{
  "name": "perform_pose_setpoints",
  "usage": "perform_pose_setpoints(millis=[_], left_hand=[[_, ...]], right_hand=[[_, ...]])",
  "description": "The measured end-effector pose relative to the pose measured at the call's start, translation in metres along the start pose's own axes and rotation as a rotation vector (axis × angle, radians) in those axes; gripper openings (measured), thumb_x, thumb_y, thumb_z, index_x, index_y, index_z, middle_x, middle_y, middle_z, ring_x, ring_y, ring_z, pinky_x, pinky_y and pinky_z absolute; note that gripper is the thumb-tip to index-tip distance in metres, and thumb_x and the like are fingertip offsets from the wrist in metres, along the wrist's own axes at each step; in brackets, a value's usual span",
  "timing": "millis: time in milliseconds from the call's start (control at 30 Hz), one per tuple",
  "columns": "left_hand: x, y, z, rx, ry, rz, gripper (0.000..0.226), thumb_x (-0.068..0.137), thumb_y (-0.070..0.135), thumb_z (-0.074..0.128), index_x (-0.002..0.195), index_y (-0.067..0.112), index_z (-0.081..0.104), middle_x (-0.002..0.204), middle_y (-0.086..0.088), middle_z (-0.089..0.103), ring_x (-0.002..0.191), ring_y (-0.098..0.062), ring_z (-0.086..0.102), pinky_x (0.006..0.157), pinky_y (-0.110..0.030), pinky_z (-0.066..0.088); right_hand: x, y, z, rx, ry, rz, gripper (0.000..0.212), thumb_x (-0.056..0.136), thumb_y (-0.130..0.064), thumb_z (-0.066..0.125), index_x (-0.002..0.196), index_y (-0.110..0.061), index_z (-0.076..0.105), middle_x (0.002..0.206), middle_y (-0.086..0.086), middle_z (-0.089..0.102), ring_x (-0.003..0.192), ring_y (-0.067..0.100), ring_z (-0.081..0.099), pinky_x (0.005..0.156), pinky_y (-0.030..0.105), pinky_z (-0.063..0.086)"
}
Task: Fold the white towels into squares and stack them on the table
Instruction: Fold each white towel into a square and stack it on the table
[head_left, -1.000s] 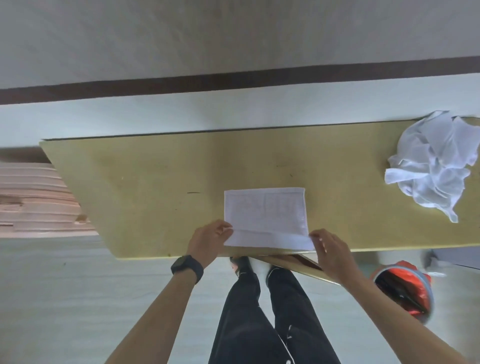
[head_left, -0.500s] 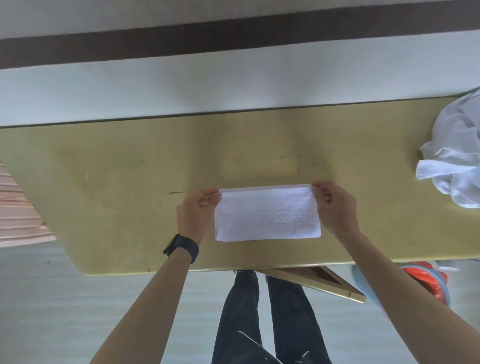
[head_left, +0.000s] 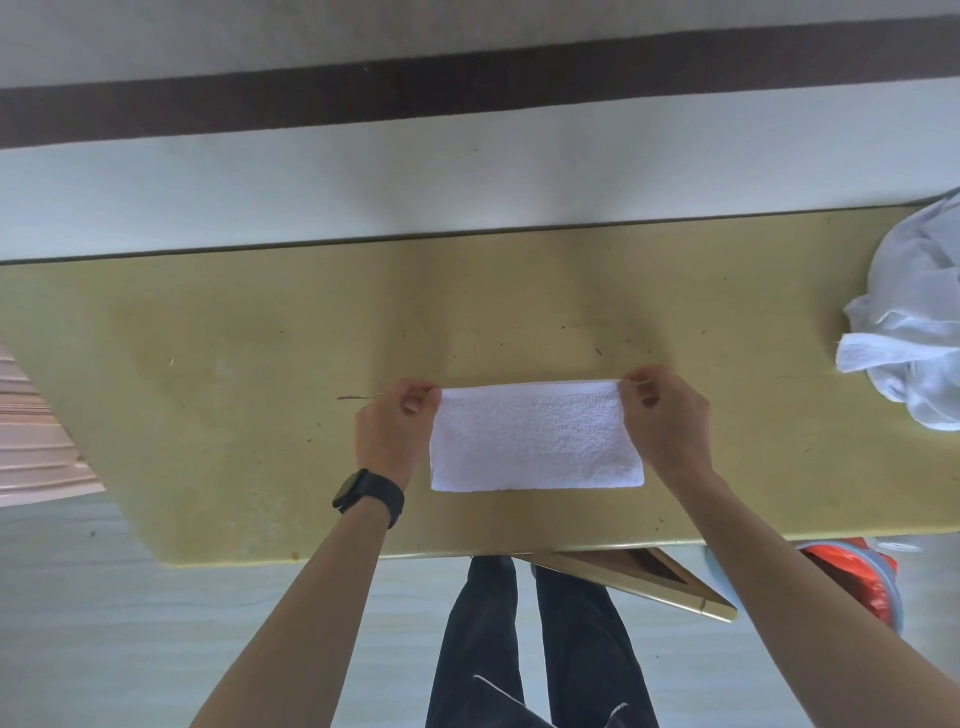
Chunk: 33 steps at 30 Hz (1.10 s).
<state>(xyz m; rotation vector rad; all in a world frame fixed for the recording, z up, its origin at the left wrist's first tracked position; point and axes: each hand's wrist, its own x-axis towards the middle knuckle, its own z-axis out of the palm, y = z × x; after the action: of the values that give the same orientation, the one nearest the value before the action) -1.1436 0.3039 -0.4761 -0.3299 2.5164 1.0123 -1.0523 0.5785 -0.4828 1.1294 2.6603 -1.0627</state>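
A white towel (head_left: 535, 439) lies flat on the yellow table (head_left: 234, 364), folded in half into a wide rectangle near the front edge. My left hand (head_left: 392, 431) pinches its far left corner. My right hand (head_left: 662, 415) pinches its far right corner. A black watch sits on my left wrist. At the table's right end lies a crumpled heap of white towels (head_left: 914, 332), partly cut off by the frame edge.
Behind the table runs a white wall with a dark stripe (head_left: 467, 88). A red and blue bin (head_left: 862, 582) stands on the floor under the right front edge. A wooden frame piece (head_left: 649, 577) juts out below the table. My legs stand at the table's front.
Both hands lifted the towel's near edge and carried it away from me onto the far edge, halving the towel. Over the last half second they stay pinching the far corners.
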Motion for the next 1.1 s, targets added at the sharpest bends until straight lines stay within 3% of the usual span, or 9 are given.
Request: perform_pose_setpoints(millis=[200, 433, 533, 633, 700, 767, 867, 1000, 1100], left_hand=[[-0.001, -0.004, 0.003, 0.050, 0.005, 0.061, 0.004, 0.091, 0.036, 0.064, 0.089, 0.038, 0.067, 0.078, 0.016, 0.067, 0.077, -0.003, 0.059, 0.065, -0.022, 0.046], [0.000, -0.004, 0.003, 0.072, -0.003, 0.063, 0.015, 0.092, 0.038, 0.062, 0.087, 0.051, 0.054, 0.082, 0.016, 0.065, 0.077, -0.003, 0.059, 0.062, -0.021, 0.044], [-0.003, -0.005, 0.001, 0.181, -0.026, 0.096, 0.009, 0.096, 0.041, 0.054, 0.095, 0.049, 0.056, 0.091, 0.015, 0.061, 0.075, 0.000, 0.057, 0.063, -0.025, 0.047], [-0.009, -0.003, 0.000, 0.315, -0.034, 0.168, 0.016, 0.099, 0.039, 0.047, 0.113, 0.038, 0.055, 0.105, 0.009, 0.055, 0.082, -0.014, 0.060, 0.071, -0.036, 0.055], [-0.012, -0.003, 0.000, 0.405, -0.012, 0.279, 0.021, 0.099, 0.036, 0.048, 0.118, 0.034, 0.056, 0.111, 0.006, 0.055, 0.094, -0.018, 0.058, 0.069, -0.036, 0.054], [-0.010, -0.007, -0.001, 0.482, -0.013, 0.347, 0.020, 0.098, 0.034, 0.050, 0.115, 0.032, 0.060, 0.116, 0.007, 0.056, 0.100, -0.018, 0.058, 0.063, -0.031, 0.051], [-0.011, -0.009, -0.003, 0.539, -0.043, 0.277, 0.021, 0.097, 0.037, 0.051, 0.114, 0.031, 0.060, 0.119, 0.005, 0.057, 0.107, -0.017, 0.055, 0.068, -0.028, 0.047], [-0.029, -0.011, -0.009, 0.546, -0.098, 0.143, 0.019, 0.092, 0.037, 0.052, 0.107, 0.028, 0.060, 0.117, 0.004, 0.057, 0.115, -0.018, 0.051, 0.086, -0.031, 0.045], [-0.053, -0.016, -0.007, 0.556, -0.147, 0.103, 0.015, 0.090, 0.040, 0.052, 0.098, 0.030, 0.060, 0.117, 0.006, 0.059, 0.117, -0.016, 0.049, 0.093, -0.032, 0.041]], right_hand=[[0.003, 0.000, 0.001, -0.020, -0.004, 0.017, 0.005, 0.091, -0.028, 0.061, 0.090, -0.026, 0.065, 0.079, -0.011, 0.064, 0.077, 0.012, 0.061, 0.072, 0.029, 0.046], [0.006, -0.006, -0.001, -0.034, -0.028, 0.062, 0.004, 0.091, -0.027, 0.061, 0.093, -0.024, 0.062, 0.083, -0.008, 0.065, 0.081, 0.016, 0.061, 0.071, 0.029, 0.042], [-0.004, -0.010, -0.006, 0.007, -0.011, 0.062, 0.022, 0.091, -0.034, 0.064, 0.108, -0.020, 0.058, 0.100, -0.002, 0.060, 0.088, 0.018, 0.060, 0.080, 0.032, 0.045], [-0.037, -0.014, -0.011, -0.031, 0.066, -0.032, 0.033, 0.089, -0.032, 0.066, 0.117, -0.016, 0.056, 0.106, -0.002, 0.051, 0.096, 0.020, 0.053, 0.086, 0.034, 0.044], [-0.064, -0.021, -0.003, -0.072, 0.008, -0.082, 0.029, 0.090, -0.028, 0.065, 0.115, -0.017, 0.058, 0.105, -0.001, 0.053, 0.099, 0.022, 0.052, 0.086, 0.032, 0.040], [-0.077, -0.026, 0.010, -0.164, -0.122, -0.010, 0.034, 0.093, -0.034, 0.057, 0.124, -0.020, 0.055, 0.117, -0.002, 0.054, 0.110, 0.021, 0.048, 0.090, 0.033, 0.038], [-0.066, -0.036, 0.025, -0.394, -0.163, 0.034, 0.045, 0.097, -0.044, 0.042, 0.138, -0.026, 0.044, 0.138, -0.004, 0.046, 0.122, 0.020, 0.039, 0.095, 0.036, 0.033], [-0.027, -0.065, 0.043, -0.460, -0.108, -0.186, 0.045, 0.097, -0.041, 0.042, 0.139, -0.028, 0.047, 0.144, -0.008, 0.045, 0.135, 0.022, 0.032, 0.103, 0.042, 0.027], [-0.007, -0.083, 0.058, -0.532, -0.191, -0.396, 0.047, 0.098, -0.037, 0.041, 0.144, -0.026, 0.044, 0.155, -0.009, 0.035, 0.145, 0.021, 0.022, 0.110, 0.045, 0.017]])
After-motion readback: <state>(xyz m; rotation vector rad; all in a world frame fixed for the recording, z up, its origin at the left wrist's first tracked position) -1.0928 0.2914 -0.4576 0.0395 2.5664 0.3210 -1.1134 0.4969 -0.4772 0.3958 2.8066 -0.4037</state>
